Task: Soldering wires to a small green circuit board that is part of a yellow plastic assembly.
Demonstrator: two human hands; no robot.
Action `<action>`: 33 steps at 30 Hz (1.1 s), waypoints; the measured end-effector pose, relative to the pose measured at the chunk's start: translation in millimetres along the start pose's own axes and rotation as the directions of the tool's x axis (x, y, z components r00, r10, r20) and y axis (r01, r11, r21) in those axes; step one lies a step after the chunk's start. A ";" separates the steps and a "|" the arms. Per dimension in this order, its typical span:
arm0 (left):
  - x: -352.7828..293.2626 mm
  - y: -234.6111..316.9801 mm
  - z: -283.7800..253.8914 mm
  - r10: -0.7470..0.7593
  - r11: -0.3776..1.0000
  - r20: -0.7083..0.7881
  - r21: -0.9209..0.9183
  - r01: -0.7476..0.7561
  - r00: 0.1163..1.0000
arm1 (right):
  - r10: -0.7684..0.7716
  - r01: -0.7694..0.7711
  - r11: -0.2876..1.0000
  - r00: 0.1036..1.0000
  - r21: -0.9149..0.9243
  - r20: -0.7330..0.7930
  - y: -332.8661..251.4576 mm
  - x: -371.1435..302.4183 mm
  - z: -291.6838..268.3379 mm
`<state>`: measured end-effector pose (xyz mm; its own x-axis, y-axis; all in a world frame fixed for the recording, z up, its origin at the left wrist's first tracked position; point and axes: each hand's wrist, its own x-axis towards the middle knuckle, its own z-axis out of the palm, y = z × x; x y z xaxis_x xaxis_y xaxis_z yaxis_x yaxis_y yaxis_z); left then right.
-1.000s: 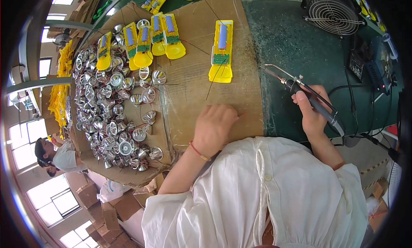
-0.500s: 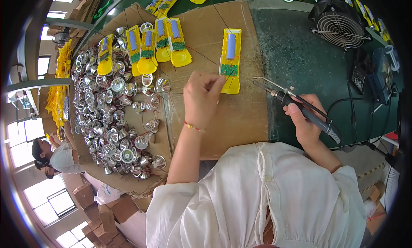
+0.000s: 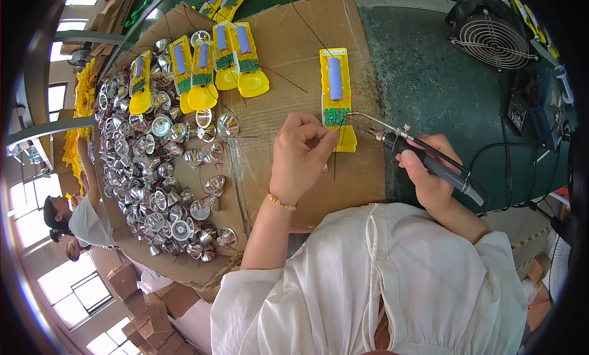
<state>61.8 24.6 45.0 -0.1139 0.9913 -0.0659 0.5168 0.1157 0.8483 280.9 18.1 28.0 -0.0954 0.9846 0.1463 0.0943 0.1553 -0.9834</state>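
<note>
A yellow casing [image 3: 345, 88] lies on a cardboard sheet [image 3: 294, 54] in front of a seated worker, its long blue cell [image 3: 335, 79] set in the far half and a green circuit board [image 3: 334, 115] below it, nearer the worker. The left hand [image 3: 305, 151], a red bracelet [image 3: 281, 201] at its wrist, is bent beside the near end of the casing with thumb and forefinger drawn close together; whether they pinch a thin wire cannot be told. The right hand [image 3: 432, 171] grips a soldering iron [image 3: 443, 173], whose slim metal guide tube [image 3: 374, 119] reaches to the right edge of the board, though contact there cannot be made out. To the left, five more yellow casings [image 3: 202, 97] with cells and boards stand in a loose row, some resting against a broad pile of silvery reflectors [image 3: 150, 146] trailing thin wires. To the right of the cardboard, a dark green tabletop [image 3: 417, 73] carries a black fan [image 3: 494, 43] behind a round wire grille, with a blue box [image 3: 543, 127] and cables near its right side. Beyond the pile, at far left, a co-worker in a pale top [image 3: 91, 223] works near heaped yellow material [image 3: 76, 149].
</note>
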 end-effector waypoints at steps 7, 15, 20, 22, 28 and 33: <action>2.6 -1.9 0.1 -0.038 0.999 0.066 0.019 0.036 0.997 | 0.025 -0.021 0.998 0.998 -0.065 0.063 -3.4 -1.7 0.0; 7.1 -2.3 -2.0 -0.056 0.998 0.096 0.002 0.056 0.994 | -0.120 0.142 0.977 0.983 -0.157 0.138 -15.0 7.1 -1.1; 7.2 -1.2 -3.1 -0.104 0.993 0.114 -0.048 0.110 0.988 | -0.372 0.387 0.914 0.919 -0.122 0.131 -11.0 10.1 3.2; 6.9 -2.1 -2.9 -0.104 0.993 0.110 -0.050 0.110 0.988 | -0.214 0.223 0.968 0.973 -0.115 0.085 -13.6 2.9 -1.1; 7.4 -4.9 -2.6 -0.119 0.990 0.105 -0.062 0.126 0.987 | -0.093 0.100 0.989 0.993 -0.105 0.070 -11.7 -2.3 -11.7; 8.3 -2.8 -2.2 -0.125 0.991 0.104 -0.038 0.130 0.987 | -0.030 0.032 0.997 0.999 -0.075 0.031 -8.5 -5.4 -9.7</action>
<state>57.6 32.4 43.2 -0.0888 0.9700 -0.2261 0.4647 0.2412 0.8520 290.3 12.2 36.5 -0.1287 0.9766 0.1724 0.1654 0.1925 -0.9673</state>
